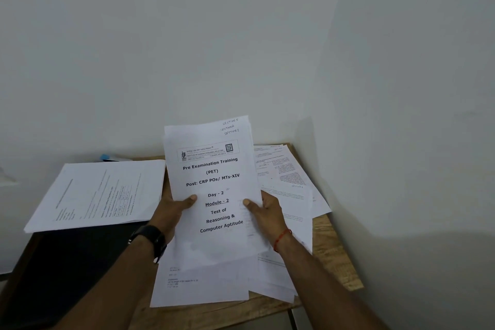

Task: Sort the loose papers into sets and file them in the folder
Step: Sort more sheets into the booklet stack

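Above the wooden table (330,246), a stack of papers (211,185) is held up almost upright in front of a pale wall (241,35), its top sheet a printed cover page reading "Pre Examination Training (PET)" with handwritten section notes in the upper right corner. The left hand (172,213) grips the stack's left edge, thumb pressed on the front and fingers hidden behind; the right hand (266,213) grips the right edge the same way. A dark watch (150,238) sits on the left wrist and a red thread (282,240) on the right. Beneath and to the right of the stack, loose papers (289,182) lie fanned and overlapping across the table, some hanging past its near edge. On the left, a tidier set of sheets (99,193) rests partly over a dark folder (75,262) lying flat. A small blue object (107,157) shows behind that set, too hidden to identify.
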